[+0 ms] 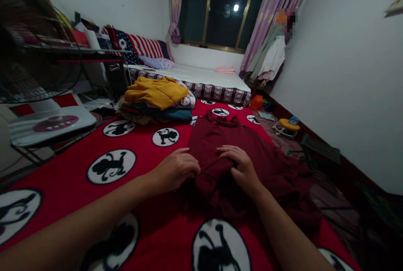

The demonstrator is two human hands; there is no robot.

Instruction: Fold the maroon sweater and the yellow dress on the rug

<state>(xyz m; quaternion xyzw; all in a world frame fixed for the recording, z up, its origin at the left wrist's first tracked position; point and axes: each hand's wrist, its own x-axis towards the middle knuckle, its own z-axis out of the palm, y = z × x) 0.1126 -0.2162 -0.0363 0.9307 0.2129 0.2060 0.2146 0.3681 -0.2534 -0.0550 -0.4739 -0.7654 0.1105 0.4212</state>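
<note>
A dark red long-sleeved top (248, 140) lies spread on the bed, its collar pointing away from me and its right part bunched in folds. At its left edge, the fingers of my left hand (178, 168) are curled closed on the cloth. My right hand (242, 170) rests on the middle of the top, fingers bent but apart, the thumb separate from them. Under the top is a red blanket (151, 157) with black monkey figures in white circles. Beyond my left hand sits a pile of folded clothes, a mustard-yellow garment (157, 91) uppermost.
A fan (37, 73) and a cluttered desk (91, 52) stand at the left, near a white folding table (53, 122). Behind the clothes is a second bed (201, 73) below the window. On the right floor are a yellow stool (288, 124) and a dark chair (321, 149).
</note>
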